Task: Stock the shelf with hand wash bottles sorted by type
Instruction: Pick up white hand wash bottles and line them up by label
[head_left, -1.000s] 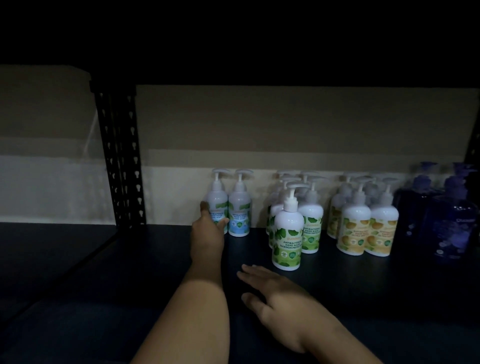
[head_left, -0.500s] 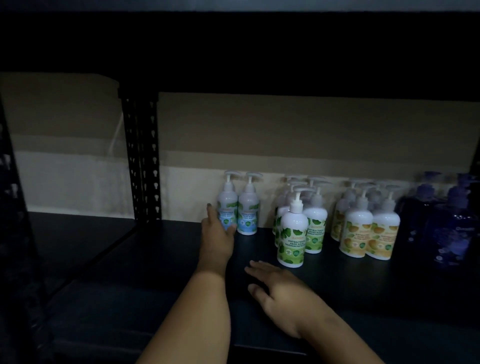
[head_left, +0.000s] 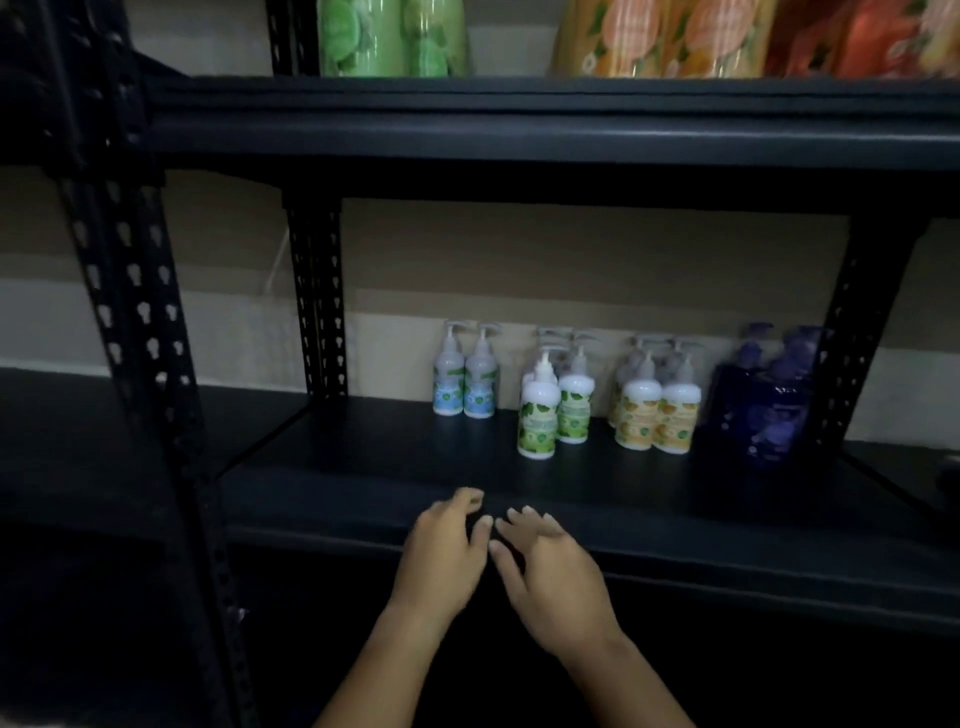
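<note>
1. The hand wash bottles stand toward the back of the dark shelf (head_left: 363, 467), upright and sorted in clusters: two blue-label bottles (head_left: 464, 387) on the left, then the green-label bottles (head_left: 553, 410) with one set forward of the rest, then the orange-label bottles (head_left: 655, 413), and the dark purple bottles (head_left: 763, 400) at the right end beside the rear post.

2. Both hands hang at the shelf's front edge, well apart from every bottle. The left hand (head_left: 441, 551) has its fingers (head_left: 467, 499) loosely spread and a little bent, holding nothing; the right hand (head_left: 550, 577) lies just beside it, fingers apart and relaxed, also bare of any bottle. Some blur softens the fingertips.

3. Step in hand, as I judge it: a bottle has been placed and the hands are empty between placements — the blue-label pair is the smallest group, so it looks the likeliest to be filled next.

4. The next move calls for fetching another bottle from a supply out of view, matching its label to the right cluster, and setting it upright in front of or beside its own kind without knocking the forward green-label bottle.

5. Containers: no box or crate shows. The upper shelf (head_left: 519, 104) carries larger packs — green packs (head_left: 389, 36) on the left, orange and red packs (head_left: 727, 36) to the right — cut off by the frame's top. Left of the middle post (head_left: 317, 301) the neighbouring bay shows only dark board.
</note>
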